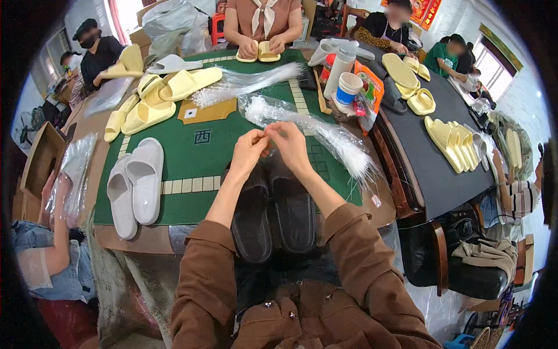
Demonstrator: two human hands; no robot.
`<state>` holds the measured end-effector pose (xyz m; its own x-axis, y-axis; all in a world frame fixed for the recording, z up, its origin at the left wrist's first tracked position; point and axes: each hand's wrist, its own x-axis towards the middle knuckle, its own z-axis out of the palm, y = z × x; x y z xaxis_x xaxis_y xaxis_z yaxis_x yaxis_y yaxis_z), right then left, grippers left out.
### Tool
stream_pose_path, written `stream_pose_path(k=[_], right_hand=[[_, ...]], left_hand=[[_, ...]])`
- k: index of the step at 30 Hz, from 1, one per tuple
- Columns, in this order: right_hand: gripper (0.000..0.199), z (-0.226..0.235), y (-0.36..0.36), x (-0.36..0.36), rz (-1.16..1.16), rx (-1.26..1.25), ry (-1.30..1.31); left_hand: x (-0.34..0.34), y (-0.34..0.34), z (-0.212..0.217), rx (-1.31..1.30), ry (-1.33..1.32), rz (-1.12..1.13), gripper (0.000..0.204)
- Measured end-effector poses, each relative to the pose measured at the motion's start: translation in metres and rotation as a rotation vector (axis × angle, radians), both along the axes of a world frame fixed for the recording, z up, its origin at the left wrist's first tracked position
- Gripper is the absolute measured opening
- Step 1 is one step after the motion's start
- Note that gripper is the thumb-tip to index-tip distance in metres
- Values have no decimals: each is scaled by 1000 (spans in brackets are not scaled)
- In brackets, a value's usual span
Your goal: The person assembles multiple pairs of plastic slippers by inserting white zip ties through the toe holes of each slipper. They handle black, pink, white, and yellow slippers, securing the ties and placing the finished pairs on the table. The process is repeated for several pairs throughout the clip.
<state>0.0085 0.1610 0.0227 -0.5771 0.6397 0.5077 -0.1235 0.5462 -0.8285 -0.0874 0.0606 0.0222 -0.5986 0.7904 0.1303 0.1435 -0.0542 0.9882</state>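
My left hand (248, 150) and my right hand (289, 142) meet above a pair of black slippers (273, 212) that lies at the near edge of the green table mat (197, 157). Both hands pinch something thin and clear between their fingertips; it looks like a plastic tie, too small to make out well. A clear bag of thin white plastic ties (325, 136) lies just right of my right hand. A second bundle of the same ties (244, 84) lies farther back.
A pair of white slippers (135, 186) lies at the left. Yellow slippers (163, 96) are piled at the back left, more on the black table (447, 142) at the right. Cups and bottles (346, 81) stand behind the bag. Other people sit around.
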Motion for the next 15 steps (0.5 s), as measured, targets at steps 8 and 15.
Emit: stream_pose_path(k=[8,15], right_hand=[[13,-11,-6,-5,266,-358,259],[9,-6,-11,0,95,-191,28]], left_hand=[[-2,-7,-11,116,-184,69,15],[-3,-10,-17,88,-114,137,17]])
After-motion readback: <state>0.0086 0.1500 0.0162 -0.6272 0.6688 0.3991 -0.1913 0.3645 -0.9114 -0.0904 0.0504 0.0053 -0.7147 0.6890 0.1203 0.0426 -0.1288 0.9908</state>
